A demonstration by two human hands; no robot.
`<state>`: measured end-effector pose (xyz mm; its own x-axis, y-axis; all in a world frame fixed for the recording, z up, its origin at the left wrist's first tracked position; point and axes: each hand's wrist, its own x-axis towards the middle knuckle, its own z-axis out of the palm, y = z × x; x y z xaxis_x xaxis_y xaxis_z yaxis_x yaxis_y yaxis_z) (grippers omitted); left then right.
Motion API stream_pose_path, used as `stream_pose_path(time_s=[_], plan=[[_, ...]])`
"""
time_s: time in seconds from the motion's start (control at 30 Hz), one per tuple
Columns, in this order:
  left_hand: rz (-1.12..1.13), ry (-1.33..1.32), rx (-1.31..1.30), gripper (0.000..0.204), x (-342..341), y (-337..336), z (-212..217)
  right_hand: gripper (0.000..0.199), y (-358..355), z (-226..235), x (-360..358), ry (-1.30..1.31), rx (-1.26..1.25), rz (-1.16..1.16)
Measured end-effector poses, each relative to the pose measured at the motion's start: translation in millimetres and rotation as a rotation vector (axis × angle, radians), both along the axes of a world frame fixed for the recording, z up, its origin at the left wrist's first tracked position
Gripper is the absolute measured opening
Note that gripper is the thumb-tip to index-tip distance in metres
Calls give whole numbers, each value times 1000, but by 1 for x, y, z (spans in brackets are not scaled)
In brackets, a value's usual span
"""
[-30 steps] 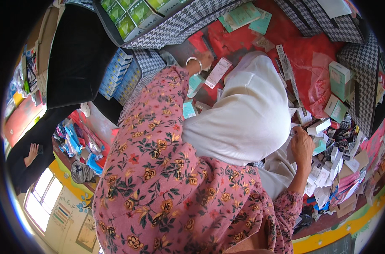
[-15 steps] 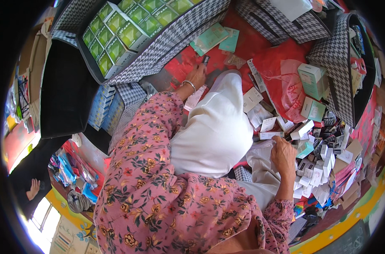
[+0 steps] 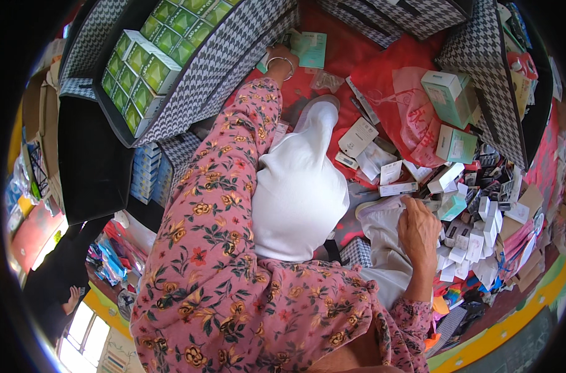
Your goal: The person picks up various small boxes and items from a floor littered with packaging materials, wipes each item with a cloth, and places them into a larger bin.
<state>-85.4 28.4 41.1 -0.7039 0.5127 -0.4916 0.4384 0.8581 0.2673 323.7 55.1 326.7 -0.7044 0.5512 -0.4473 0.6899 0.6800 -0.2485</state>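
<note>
My left hand (image 3: 284, 57), a silver bangle at its wrist, reaches forward to flat teal packets (image 3: 312, 50) on the red floor cloth, beside the houndstooth storage box. Its fingers are partly hidden; they look closed on a small dark object (image 3: 287, 39) at the fingertips. The right hand (image 3: 418, 227) lies over my bent white-trousered leg (image 3: 385, 239), fingers curled. What is under those fingers, if anything, is hidden. Just past it spreads a heap of small white boxes (image 3: 475, 242), along with a pale green carton (image 3: 457, 144).
A houndstooth box (image 3: 233, 56) at the left holds rows of green cartons (image 3: 133, 74). More houndstooth boxes (image 3: 491, 81) stand at the right. A red plastic bag (image 3: 413, 115) lies between. At the far left a person in black (image 3: 53, 273) shows a hand.
My left hand has moved forward, away from my body, to the teal packets. The right hand stays by my leg. My view has shifted slightly.
</note>
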Motion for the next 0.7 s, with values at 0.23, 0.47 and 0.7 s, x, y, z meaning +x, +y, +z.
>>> stream_pose_path(time_s=[0.23,0.47,0.7], plan=[[4,-225,92,91,53,-22,26,18,0,12,4,13,10,6],[-217,-797,37,31,84,-12,62,20,-5,22,9,17,16,13],[95,106,237,48,21,0,8,20,-5,27,10,48,21,-19]])
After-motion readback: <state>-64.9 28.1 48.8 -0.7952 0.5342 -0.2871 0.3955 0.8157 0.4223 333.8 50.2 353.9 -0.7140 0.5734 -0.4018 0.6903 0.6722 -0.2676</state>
